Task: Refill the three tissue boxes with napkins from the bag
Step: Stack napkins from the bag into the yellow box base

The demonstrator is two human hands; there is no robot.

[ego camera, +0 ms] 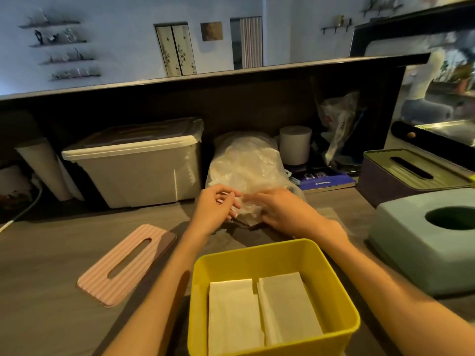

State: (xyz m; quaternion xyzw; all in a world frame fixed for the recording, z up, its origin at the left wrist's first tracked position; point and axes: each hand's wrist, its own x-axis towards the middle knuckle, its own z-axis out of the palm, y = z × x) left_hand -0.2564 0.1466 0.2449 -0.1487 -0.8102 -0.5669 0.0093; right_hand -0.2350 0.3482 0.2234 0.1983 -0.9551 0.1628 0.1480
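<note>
Both hands gripping clear bag (244,165) at worktop (51,253) back-centre: left hand (214,210) pinching plastic, right hand (280,210) prob. clutching too. Yellow box (257,255) w/ two napkins (288,304) sitting at near edge.

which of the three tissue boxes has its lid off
The yellow box nearest the camera: open-topped with two napkin stacks inside. The teal and purple boxes remain lidded.

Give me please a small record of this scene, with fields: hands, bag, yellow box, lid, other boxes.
hands: left hand and right hand both grip the plastic bag
bag: clear, crumpled, on the counter behind the yellow box
yellow box: open, two napkin stacks side by side inside
lid: pink, slotted, flat on the counter, left of the yellow box
other boxes: blue-grey box and purple box, lids on, at right
</note>
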